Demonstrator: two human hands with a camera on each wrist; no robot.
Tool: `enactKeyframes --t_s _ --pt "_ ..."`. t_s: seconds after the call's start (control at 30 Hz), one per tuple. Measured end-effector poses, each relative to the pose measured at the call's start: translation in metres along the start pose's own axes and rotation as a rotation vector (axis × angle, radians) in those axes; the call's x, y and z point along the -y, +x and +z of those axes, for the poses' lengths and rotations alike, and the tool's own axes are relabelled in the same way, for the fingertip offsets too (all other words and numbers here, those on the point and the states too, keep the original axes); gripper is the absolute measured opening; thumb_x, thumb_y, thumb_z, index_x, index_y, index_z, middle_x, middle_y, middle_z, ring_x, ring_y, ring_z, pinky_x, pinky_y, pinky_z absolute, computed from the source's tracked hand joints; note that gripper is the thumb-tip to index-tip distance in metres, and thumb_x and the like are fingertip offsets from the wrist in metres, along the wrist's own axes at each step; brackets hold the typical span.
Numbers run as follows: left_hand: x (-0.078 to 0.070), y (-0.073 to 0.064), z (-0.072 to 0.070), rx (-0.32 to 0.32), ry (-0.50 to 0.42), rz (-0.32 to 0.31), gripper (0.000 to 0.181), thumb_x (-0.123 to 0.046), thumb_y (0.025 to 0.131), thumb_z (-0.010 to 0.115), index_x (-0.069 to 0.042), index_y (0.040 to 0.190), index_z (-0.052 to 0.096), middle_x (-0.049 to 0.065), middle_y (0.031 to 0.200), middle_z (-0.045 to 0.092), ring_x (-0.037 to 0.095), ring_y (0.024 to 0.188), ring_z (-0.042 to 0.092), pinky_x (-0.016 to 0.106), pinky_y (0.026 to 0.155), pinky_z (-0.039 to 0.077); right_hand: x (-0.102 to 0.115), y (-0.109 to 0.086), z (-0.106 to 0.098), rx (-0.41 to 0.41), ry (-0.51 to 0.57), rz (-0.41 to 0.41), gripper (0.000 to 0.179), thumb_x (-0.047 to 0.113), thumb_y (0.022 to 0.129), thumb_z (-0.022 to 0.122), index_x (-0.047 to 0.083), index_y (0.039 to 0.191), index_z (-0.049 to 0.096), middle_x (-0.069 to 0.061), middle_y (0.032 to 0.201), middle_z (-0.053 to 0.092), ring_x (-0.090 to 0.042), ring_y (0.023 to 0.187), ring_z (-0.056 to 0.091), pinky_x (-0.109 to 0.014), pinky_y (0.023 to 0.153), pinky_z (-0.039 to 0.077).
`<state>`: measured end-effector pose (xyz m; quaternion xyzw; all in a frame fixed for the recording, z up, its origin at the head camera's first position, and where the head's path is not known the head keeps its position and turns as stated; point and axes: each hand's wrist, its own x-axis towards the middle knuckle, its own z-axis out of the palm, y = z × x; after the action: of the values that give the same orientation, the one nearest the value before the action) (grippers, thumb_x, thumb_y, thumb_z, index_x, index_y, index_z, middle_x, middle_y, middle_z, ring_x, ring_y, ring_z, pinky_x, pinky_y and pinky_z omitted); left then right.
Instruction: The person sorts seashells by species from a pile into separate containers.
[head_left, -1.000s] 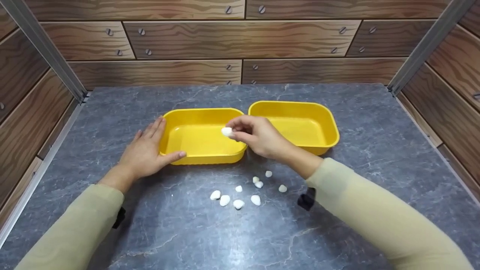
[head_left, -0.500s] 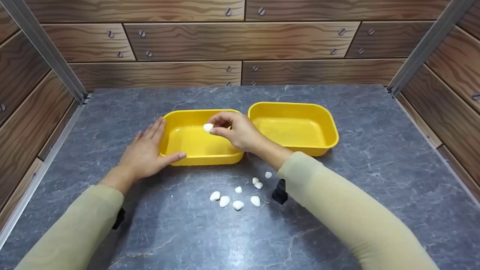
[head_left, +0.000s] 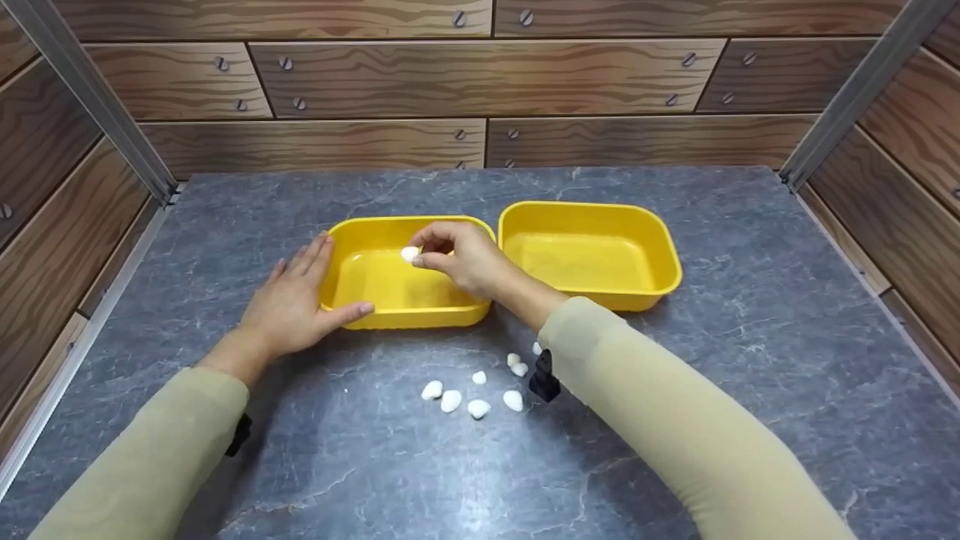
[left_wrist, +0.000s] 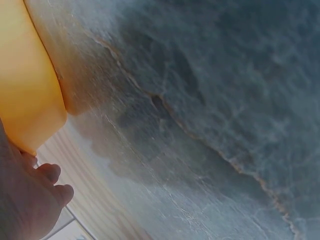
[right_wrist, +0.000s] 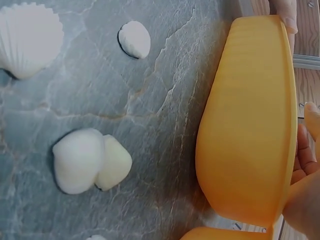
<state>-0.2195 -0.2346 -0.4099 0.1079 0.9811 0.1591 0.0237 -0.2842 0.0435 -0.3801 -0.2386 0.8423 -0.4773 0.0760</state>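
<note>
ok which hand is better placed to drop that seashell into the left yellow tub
Probably the right hand: it pinches the white seashell above that yellow tub, while the left hand rests against the tub's side.

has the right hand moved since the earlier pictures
Yes, leftward: in the head view, the right hand, pinching a white shell, has moved from the right end of the left yellow tray to nearer its middle.

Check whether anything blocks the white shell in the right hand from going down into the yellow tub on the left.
Nothing visible does. The right hand pinches the white shell over the left yellow tub, with no object seen between. The left hand rests at the tub's left end, off to the side.
</note>
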Motion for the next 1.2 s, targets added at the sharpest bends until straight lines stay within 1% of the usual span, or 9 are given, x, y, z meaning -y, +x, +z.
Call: enactKeyframes --t_s 0.23,0.4,0.47,0.57,0.67,0.83,0.93,1.07,1.2 --pt "-0.001 0.000 -0.001 0.002 -0.004 -0.003 0.118 -0.080 0.095 0.053 -0.005 0.170 0.003 0.012 0.178 0.002 0.041 0.162 0.012 0.062 0.128 0.005 0.001 0.002 0.002 0.003 -0.026 0.014 0.017 0.015 0.100 0.077 0.008 0.116 0.078 -0.002 0.104 0.072 -0.018 0.097 0.064 -0.028 0.086 0.054" --pt "-0.001 -0.001 -0.001 0.007 0.011 0.004 0.118 -0.082 0.095 0.051 -0.004 0.170 0.002 0.012 0.178 0.001 0.040 0.162 0.011 0.062 0.129 0.005 0.000 0.001 0.001 -0.006 -0.055 0.001 0.024 0.015 0.101 0.075 0.004 0.123 0.076 -0.005 0.110 0.073 -0.020 0.102 0.065 -0.030 0.092 0.054" --pt "-0.001 -0.001 -0.001 0.007 0.011 0.006 0.118 -0.081 0.095 0.050 -0.004 0.170 0.002 0.012 0.178 0.001 0.040 0.162 0.011 0.062 0.129 0.005 0.000 0.000 -0.002 -0.020 -0.071 -0.006 0.026 0.015 0.102 0.073 0.003 0.125 0.075 -0.005 0.112 0.073 -0.021 0.104 0.065 -0.030 0.094 0.053" --pt "-0.001 -0.001 -0.002 0.012 0.004 0.001 0.118 -0.081 0.095 0.051 -0.005 0.170 0.000 0.011 0.178 0.000 0.040 0.162 0.010 0.062 0.129 0.004 0.003 -0.004 -0.008 -0.041 -0.080 -0.006 0.025 0.017 0.104 0.071 0.006 0.125 0.075 -0.003 0.113 0.074 -0.019 0.105 0.066 -0.030 0.094 0.054" --pt "-0.002 -0.001 -0.002 0.015 -0.001 -0.008 0.118 -0.081 0.095 0.052 -0.006 0.170 0.000 0.011 0.178 0.000 0.041 0.162 0.010 0.062 0.129 0.003 0.009 -0.011 -0.017 -0.050 -0.065 -0.014 0.024 0.018 0.104 0.071 0.008 0.125 0.074 -0.002 0.115 0.074 -0.018 0.104 0.066 -0.029 0.093 0.056" --pt "-0.001 0.000 -0.002 0.012 -0.004 -0.012 0.119 -0.082 0.094 0.052 -0.006 0.171 0.001 0.012 0.178 0.000 0.041 0.162 0.010 0.061 0.129 0.004 0.019 -0.033 -0.035 -0.039 -0.040 -0.039 0.023 0.020 0.103 0.072 0.013 0.125 0.074 0.001 0.115 0.074 -0.017 0.101 0.066 -0.031 0.090 0.057" --pt "0.000 0.000 -0.002 0.007 0.000 -0.002 0.121 -0.084 0.093 0.050 -0.006 0.171 0.001 0.012 0.178 0.001 0.041 0.162 0.010 0.061 0.129 0.004 0.022 -0.049 -0.046 -0.032 -0.044 -0.083 0.021 0.020 0.103 0.074 0.012 0.123 0.075 0.001 0.111 0.074 -0.018 0.099 0.065 -0.036 0.088 0.056" --pt "0.001 0.000 -0.001 -0.001 0.004 0.013 0.122 -0.087 0.092 0.048 -0.006 0.170 0.002 0.013 0.178 0.002 0.041 0.162 0.011 0.061 0.129 0.005 0.017 -0.073 -0.055 -0.017 -0.041 -0.131 0.020 0.016 0.101 0.076 0.009 0.119 0.077 -0.004 0.109 0.076 -0.019 0.098 0.067 -0.040 0.088 0.056" --pt "0.000 -0.001 0.000 -0.002 0.004 0.017 0.120 -0.084 0.093 0.050 -0.005 0.170 0.002 0.014 0.178 0.002 0.042 0.161 0.011 0.062 0.128 0.005 0.006 -0.100 -0.060 0.032 -0.020 -0.118 0.021 0.013 0.098 0.078 0.009 0.119 0.077 -0.004 0.107 0.076 -0.020 0.093 0.067 -0.037 0.085 0.059"
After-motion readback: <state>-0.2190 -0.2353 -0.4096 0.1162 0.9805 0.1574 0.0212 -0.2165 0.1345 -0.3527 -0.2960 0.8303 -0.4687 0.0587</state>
